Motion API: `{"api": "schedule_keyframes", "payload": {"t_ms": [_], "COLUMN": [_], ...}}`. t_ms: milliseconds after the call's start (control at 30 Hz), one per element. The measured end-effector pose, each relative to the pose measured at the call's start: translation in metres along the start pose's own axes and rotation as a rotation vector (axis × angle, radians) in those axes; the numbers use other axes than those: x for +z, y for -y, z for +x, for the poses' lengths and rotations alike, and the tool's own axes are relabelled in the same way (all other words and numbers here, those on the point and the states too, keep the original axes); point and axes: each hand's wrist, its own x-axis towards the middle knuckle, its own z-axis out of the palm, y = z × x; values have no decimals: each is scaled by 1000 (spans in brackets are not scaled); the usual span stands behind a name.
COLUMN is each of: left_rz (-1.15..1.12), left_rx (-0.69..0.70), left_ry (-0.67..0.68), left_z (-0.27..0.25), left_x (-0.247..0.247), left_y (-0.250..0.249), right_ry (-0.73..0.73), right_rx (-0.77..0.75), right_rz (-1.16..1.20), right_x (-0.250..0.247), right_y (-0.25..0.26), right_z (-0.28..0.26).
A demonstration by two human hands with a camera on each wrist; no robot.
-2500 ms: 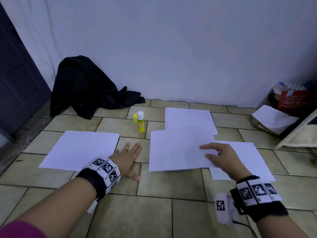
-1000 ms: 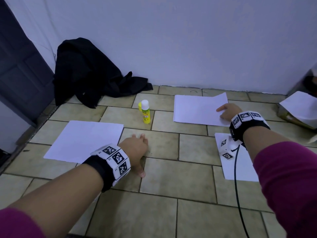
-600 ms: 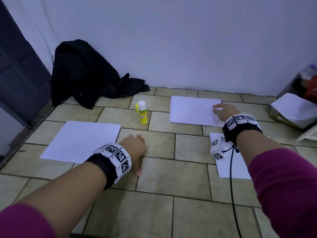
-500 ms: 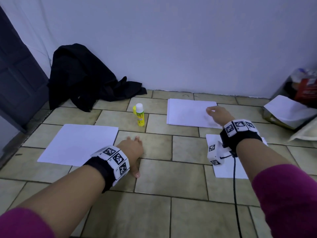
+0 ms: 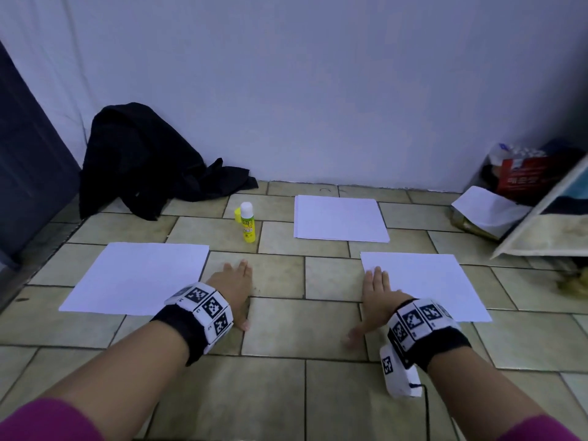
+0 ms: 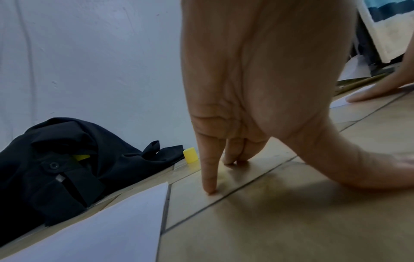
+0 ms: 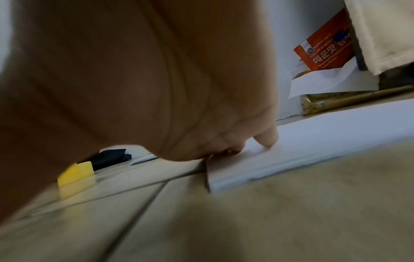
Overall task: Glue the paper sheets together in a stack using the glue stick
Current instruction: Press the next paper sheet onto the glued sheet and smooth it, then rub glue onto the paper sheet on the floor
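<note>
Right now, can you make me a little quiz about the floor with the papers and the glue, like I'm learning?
1. True or false: the glue stick stands upright with its cap off.
2. Which paper do the right hand's fingers touch? A) the left sheet B) the far stack C) the right sheet
3. Fill in: the left hand rests flat on the bare ____.

Key: 1 true, the yellow cap sits just beside it. 2 C, at its near-left corner. 3 floor, between the left sheet and the right sheet; it holds nothing.
</note>
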Motion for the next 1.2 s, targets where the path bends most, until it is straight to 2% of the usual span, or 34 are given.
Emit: {"api": "schedule_keyframes", "payload": {"t_ms": [200, 267, 333, 400, 467, 533, 633, 700, 867, 1033, 1200], "left_rz": [-123, -218, -351, -519, -652, -700, -565, -433, -401, -478, -403], "left_rx": [106, 172, 218, 191, 106, -14, -179, -197, -190, -230, -237], "left_ry": [-28, -80, -188, -342, -459, -455, -204, -74, -29, -92, -412], "left_z": [-9, -15, -20, -22, -24, -24, -28, -30, -29, -24, -33], "left_x": [5, 9, 14, 18, 20, 23, 28, 33, 38, 37, 17], "left_y": [13, 24, 36, 52, 73, 97, 117, 119, 123, 137, 136], "right_ry": [-10, -16, -18, -20, -24, -22, -23, -24, -16, -19, -28], "right_rx": [9, 12, 8, 6, 6, 6, 8, 7, -2, -5, -11], "right_rz": [49, 62, 69, 77, 86, 103, 112, 107, 110, 98, 96], "right_x": [0, 2, 3, 2, 2, 1, 1, 2, 1, 0, 2], "right_y": [3, 3, 3, 2, 2, 2, 4, 3, 1, 2, 0], "right_z": [3, 2, 1, 0, -1, -1, -2, -2, -3, -3, -1]}}
